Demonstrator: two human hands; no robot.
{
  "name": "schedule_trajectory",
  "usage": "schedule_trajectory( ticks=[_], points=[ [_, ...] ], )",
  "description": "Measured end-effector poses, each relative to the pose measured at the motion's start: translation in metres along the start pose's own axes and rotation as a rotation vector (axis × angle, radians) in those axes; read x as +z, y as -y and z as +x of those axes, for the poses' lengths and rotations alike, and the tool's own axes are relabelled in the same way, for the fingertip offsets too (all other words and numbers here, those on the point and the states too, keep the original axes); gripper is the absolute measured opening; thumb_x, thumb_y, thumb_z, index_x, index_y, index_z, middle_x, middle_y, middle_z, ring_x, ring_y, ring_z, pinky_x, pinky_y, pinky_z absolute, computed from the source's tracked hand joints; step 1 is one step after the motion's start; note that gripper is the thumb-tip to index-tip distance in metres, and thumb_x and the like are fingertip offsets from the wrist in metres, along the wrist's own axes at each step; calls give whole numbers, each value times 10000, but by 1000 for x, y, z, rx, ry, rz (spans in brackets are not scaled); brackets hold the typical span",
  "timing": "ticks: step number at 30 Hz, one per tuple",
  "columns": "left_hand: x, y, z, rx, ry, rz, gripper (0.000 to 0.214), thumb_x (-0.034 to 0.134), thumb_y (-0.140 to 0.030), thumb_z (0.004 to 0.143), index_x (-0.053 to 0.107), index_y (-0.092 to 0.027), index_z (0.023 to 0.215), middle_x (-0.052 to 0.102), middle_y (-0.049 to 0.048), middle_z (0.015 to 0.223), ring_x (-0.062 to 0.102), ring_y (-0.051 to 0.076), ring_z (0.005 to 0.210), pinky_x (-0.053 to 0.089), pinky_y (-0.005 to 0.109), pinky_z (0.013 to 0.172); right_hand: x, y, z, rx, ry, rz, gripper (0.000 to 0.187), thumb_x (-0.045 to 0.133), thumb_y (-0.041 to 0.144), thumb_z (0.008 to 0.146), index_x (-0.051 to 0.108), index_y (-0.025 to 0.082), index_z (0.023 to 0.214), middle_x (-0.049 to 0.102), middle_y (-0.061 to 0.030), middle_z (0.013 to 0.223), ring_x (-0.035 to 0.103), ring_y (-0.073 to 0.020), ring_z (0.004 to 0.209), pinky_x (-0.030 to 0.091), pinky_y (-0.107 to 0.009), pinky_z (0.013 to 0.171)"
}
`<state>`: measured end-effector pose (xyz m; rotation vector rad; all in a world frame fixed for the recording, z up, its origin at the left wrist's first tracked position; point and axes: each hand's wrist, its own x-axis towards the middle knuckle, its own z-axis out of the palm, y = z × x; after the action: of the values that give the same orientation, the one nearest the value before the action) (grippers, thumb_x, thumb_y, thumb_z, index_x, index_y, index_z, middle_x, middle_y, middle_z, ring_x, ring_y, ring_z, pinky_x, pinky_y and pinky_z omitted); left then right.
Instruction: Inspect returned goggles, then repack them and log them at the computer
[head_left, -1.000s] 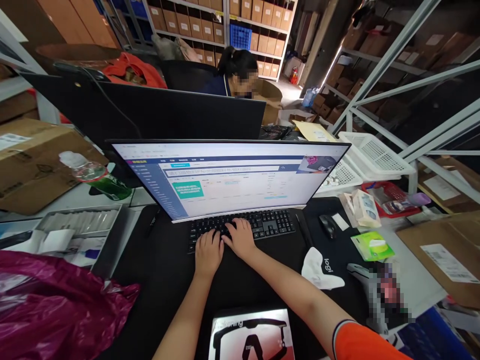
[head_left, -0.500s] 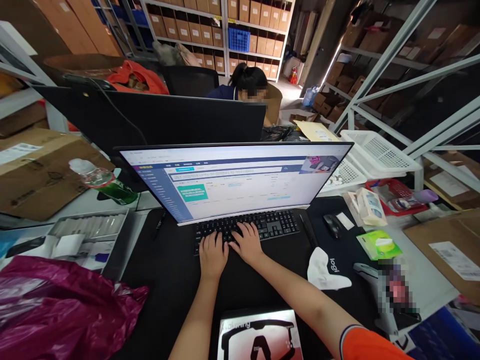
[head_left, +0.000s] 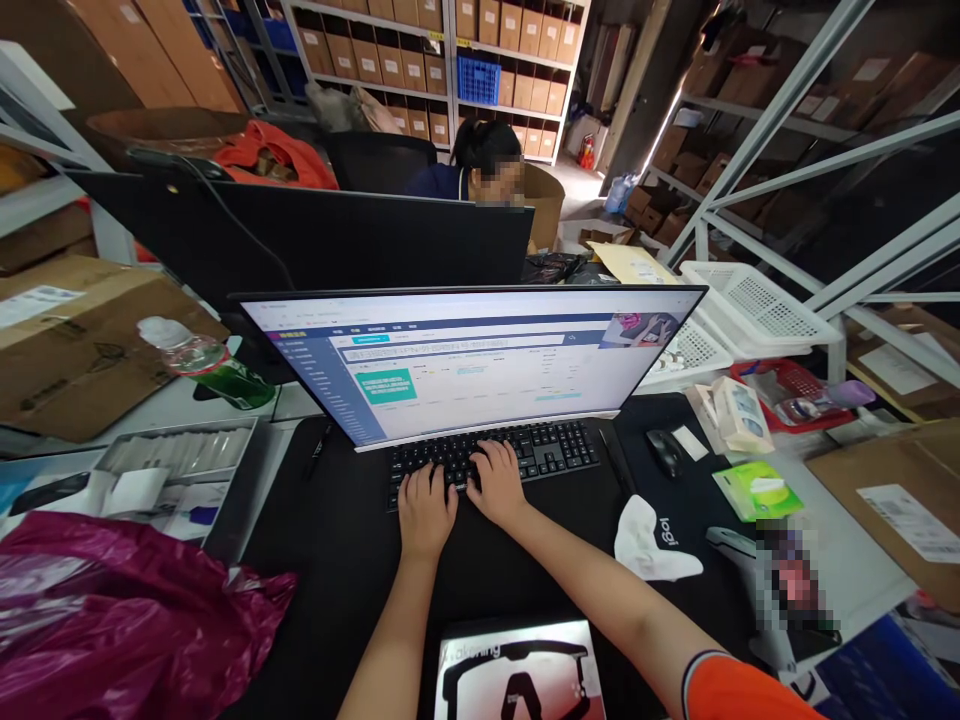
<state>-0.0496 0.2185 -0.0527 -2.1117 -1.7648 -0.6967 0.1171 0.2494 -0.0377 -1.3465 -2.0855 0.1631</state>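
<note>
Both of my hands rest on a black keyboard [head_left: 547, 450] under a wide monitor [head_left: 472, 355] that shows a web page. My left hand [head_left: 426, 512] lies on the keys left of centre, fingers spread and slightly curled. My right hand [head_left: 496, 483] sits just beside it, fingers stretched onto the keys. Neither hand holds anything. A black desk mat [head_left: 337, 560] lies under the keyboard.
A black mouse [head_left: 664, 450], a white cloth [head_left: 649, 545] and a green tissue pack [head_left: 756, 490] lie to the right. A magenta plastic bag [head_left: 112, 610], a grey tray [head_left: 172, 460] and a green bottle [head_left: 206, 365] are at left. Another person [head_left: 480, 160] sits behind a second monitor [head_left: 315, 235].
The view shifted a little a second ago. My right hand's fingers have crept slightly up the keys. The person behind the monitor moved their head.
</note>
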Motion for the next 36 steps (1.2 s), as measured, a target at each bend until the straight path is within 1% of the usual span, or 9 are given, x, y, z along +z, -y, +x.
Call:
schedule_trajectory(
  ticks=[3,6,8,11,15,17,21,28,36],
  points=[
    [-2,-1,1,7,-6,11,354,502,-287,960,627,-87,1224,653,191,1232,584,338,1152,413,518,1086,-8,-5,-5,-20,-88,-6,468,691,328,863,574,169,1287,510,-166,1456,401,-326,1394,249,-586,1209],
    [-4,-2,1,8,-9,18,353,504,-278,959,626,-83,1227,652,193,1234,580,337,1158,413,516,1089,-41,-33,-22,42,-161,0,393,644,333,904,594,174,1261,517,-168,1435,426,-317,1371,341,-548,1165],
    [-4,-2,2,7,-8,18,351,504,-274,958,628,-81,1223,652,195,1232,578,338,1155,415,517,1087,-75,-72,-42,110,-208,-58,287,584,275,924,635,186,1193,539,-161,1399,464,-311,1328,384,-533,1126],
    [-3,-3,2,-2,-4,6,350,500,-278,960,633,-80,1216,649,200,1232,577,342,1152,417,526,1084,-133,-153,-82,271,-301,-239,268,538,275,926,662,154,1131,590,-191,1295,530,-329,1226,415,-554,1073],
    [-3,-3,4,-12,-6,-13,347,492,-277,961,642,-74,1200,651,208,1222,576,347,1151,425,535,1073,-181,-243,-132,472,-339,-388,439,510,392,921,625,83,1211,596,-246,1244,530,-374,1211,412,-591,1059],
    [-3,-4,4,-9,-6,-13,344,492,-272,959,645,-71,1194,655,205,1211,577,344,1147,429,533,1071,-184,-267,-148,511,-341,-382,549,505,466,909,588,72,1282,559,-260,1302,510,-380,1250,417,-574,1071],
    [-6,-4,4,0,-9,16,339,490,-255,957,643,-74,1199,657,198,1208,575,334,1146,432,526,1074,-168,-291,-159,546,-278,-340,640,512,518,870,544,103,1357,487,-246,1399,494,-378,1287,450,-537,1060],
    [-8,-4,5,9,-34,60,310,479,-243,958,656,-98,1167,668,182,1186,590,313,1120,454,499,1046,-155,-334,-151,467,-264,-384,547,513,464,874,588,182,1336,515,-180,1386,538,-346,1242,484,-524,1028],
    [-5,-4,6,-33,4,28,331,469,-271,963,658,-109,1181,658,194,1212,581,334,1136,453,521,1036,-161,-320,-147,452,-226,-405,490,472,439,917,628,179,1302,507,-188,1409,534,-350,1263,495,-529,1020]
  ],
)
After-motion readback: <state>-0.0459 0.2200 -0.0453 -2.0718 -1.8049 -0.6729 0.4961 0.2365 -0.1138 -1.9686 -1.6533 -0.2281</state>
